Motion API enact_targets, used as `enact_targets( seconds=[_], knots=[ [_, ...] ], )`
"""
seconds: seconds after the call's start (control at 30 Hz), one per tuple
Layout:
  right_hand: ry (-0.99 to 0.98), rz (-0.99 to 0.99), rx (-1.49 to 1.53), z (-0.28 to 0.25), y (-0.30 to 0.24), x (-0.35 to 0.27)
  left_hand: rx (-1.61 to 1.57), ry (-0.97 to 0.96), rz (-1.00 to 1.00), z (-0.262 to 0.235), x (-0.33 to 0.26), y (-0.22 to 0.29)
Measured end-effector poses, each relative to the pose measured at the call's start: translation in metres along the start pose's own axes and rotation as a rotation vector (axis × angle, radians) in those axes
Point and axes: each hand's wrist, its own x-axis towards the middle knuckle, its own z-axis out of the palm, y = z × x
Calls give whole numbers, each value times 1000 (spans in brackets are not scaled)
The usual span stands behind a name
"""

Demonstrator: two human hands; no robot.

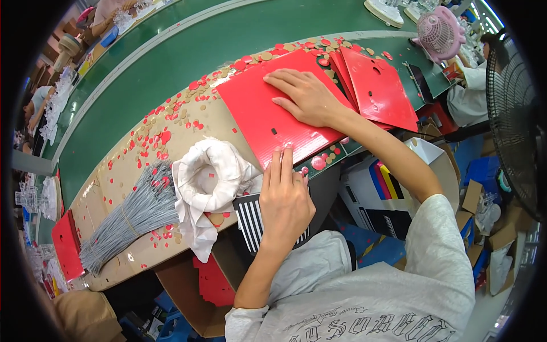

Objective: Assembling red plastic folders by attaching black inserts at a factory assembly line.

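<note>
A red corrugated plastic sheet (250, 108) with a small dark slot lies in front of me on the bench. My right hand (307, 98) rests on top of it, palm down, fingers stretched out and thumb apart. At the sheet's near corner is my left hand (286, 202), its extended fingertips touching the edge; its palm side is hidden. More red sheets (379, 85) with punched holes lie fanned out to the right. Just left of my left hand sits a ring of white cloth (208, 174), one end hanging over the bench edge.
Red and tan discs (165, 137) litter the cardboard-covered bench. Grey strands (134, 216) lie bundled at left, beside another red sheet (67, 245). Below stands an open carton (182, 290). A black fan (515, 125) and a pink fan (440, 34) are at right. Other people sit nearby.
</note>
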Motion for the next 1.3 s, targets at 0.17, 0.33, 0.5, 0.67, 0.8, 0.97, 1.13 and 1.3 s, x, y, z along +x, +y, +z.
enact_targets(
  seconds=[0.17, 0.33, 0.5, 0.67, 0.8, 0.97, 1.13, 1.3],
  knots=[
    [-29, 37, -36, 8, 2, 6, 0, 7, -6, -2, 1, -1],
    [-54, 44, -44, 11, 8, 19, -11, 16, -11, -2, 2, -2],
    [-14, 41, 121, 13, 29, 29, -25, 6, -19, -1, 2, -1],
    [-186, 163, 25, 10, 48, 44, -23, 17, -11, -3, 1, -1],
    [-382, 166, 104, -6, 54, 62, -31, 33, -14, -2, 1, -1],
    [-300, 162, 40, -34, 41, 80, -70, -15, -29, 0, -1, 0],
    [-37, 49, 122, -60, 28, 79, -96, 56, -1, -14, 0, 3],
    [332, 77, 261, -134, 63, 73, -222, 50, -24, -51, -16, 9]
  ],
)
